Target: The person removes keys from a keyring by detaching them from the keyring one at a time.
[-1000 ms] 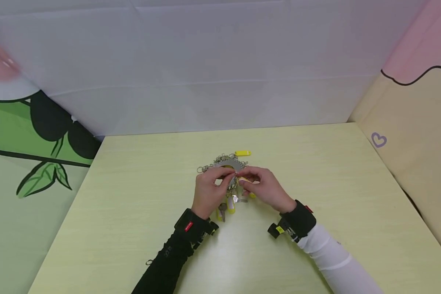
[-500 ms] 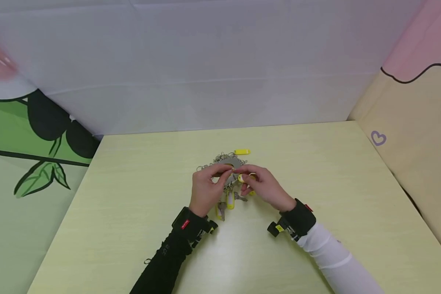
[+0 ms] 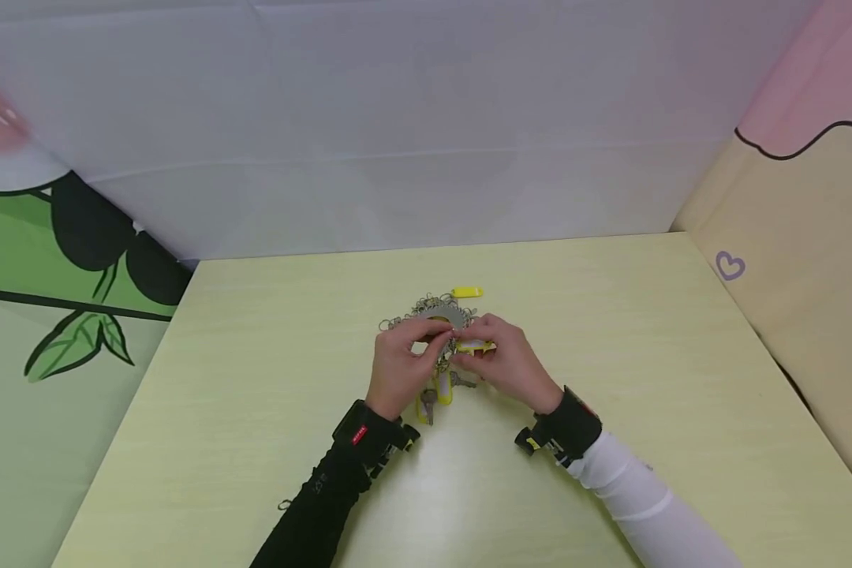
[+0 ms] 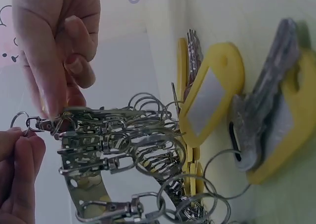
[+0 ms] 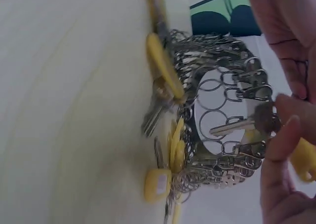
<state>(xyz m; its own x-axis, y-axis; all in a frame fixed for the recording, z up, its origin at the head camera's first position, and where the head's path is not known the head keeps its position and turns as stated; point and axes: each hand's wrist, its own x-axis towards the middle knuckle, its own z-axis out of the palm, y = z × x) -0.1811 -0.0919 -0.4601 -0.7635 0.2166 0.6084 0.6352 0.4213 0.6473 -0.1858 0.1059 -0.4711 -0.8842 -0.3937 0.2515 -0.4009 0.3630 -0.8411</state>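
Note:
A large metal key ring (image 3: pixel 446 314), hung with several swivel clasps and split rings, sits between the two hands. My left hand (image 3: pixel 401 359) pinches a small swivel clasp (image 4: pixel 44 124) at its edge with thumb and fingertips. At the ring's right side, my right hand (image 3: pixel 504 359) pinches the head of a silver key (image 5: pixel 232 127). A yellow key tag (image 3: pixel 474 345) lies within that hand's fingers, partly covered. In the left wrist view, a right fingertip touches the clasps; that key is not visible there.
Below the ring, more yellow tags (image 3: pixel 443 386) and keys (image 3: pixel 428 404) hang or lie on the pale wooden table (image 3: pixel 255 394). One yellow tag (image 3: pixel 467 292) lies just behind the ring. A white backdrop (image 3: pixel 426 158) stands along the far edge.
The right hand has shifted slightly left, its thumb and index finger now further apart. The yellow tag in it lies more level and shows more. The left hand keeps its pinch, nearly in place.

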